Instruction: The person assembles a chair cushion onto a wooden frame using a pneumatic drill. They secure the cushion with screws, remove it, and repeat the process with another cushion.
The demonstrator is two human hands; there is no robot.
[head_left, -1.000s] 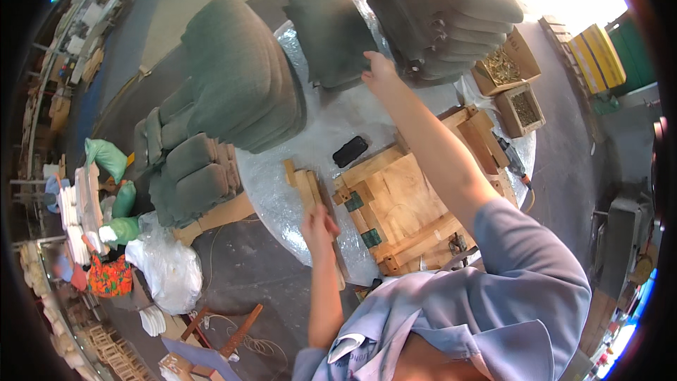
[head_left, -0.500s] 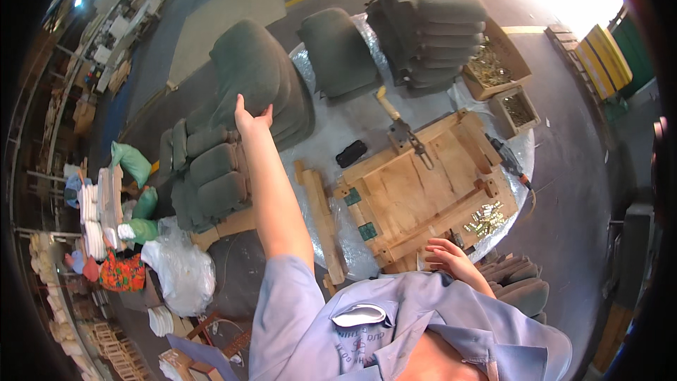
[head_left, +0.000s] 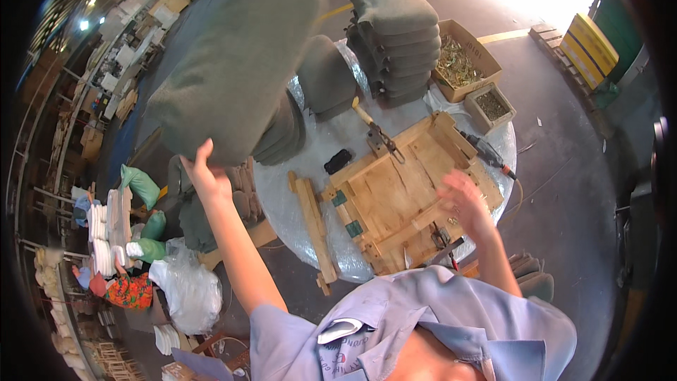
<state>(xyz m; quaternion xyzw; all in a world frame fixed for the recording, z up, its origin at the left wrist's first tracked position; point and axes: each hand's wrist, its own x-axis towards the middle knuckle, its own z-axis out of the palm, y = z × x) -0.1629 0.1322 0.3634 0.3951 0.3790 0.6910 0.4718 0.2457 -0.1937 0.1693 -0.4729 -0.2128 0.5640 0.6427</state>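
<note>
My left hand [head_left: 209, 178] grips the near edge of a large dark green-grey cushion [head_left: 233, 63], which is raised and tilted at the far left. Its thumb shows; the other fingers are partly hidden behind the cushion. My right hand [head_left: 465, 201], slightly blurred, hovers over the right side of a wooden jig [head_left: 395, 194] with fingers apart and nothing in them. A metal toggle clamp [head_left: 381, 142] with a yellowish handle sits on the jig's far side. Another clamp [head_left: 441, 238] is at its near side, by my right hand.
Stacked cushions [head_left: 398, 46] and a single cushion [head_left: 328, 77] lie at the table's far side. A carton of metal pieces [head_left: 462, 63], a small box of fasteners [head_left: 491, 107] and a power driver [head_left: 486, 152] are at right. A black object [head_left: 338, 162] and wooden bars [head_left: 314, 222] lie left of the jig.
My left hand has lifted the large cushion off the pile and drawn it nearer. My right hand has moved up and forward over the jig, now covering the small brass-coloured pieces.
</note>
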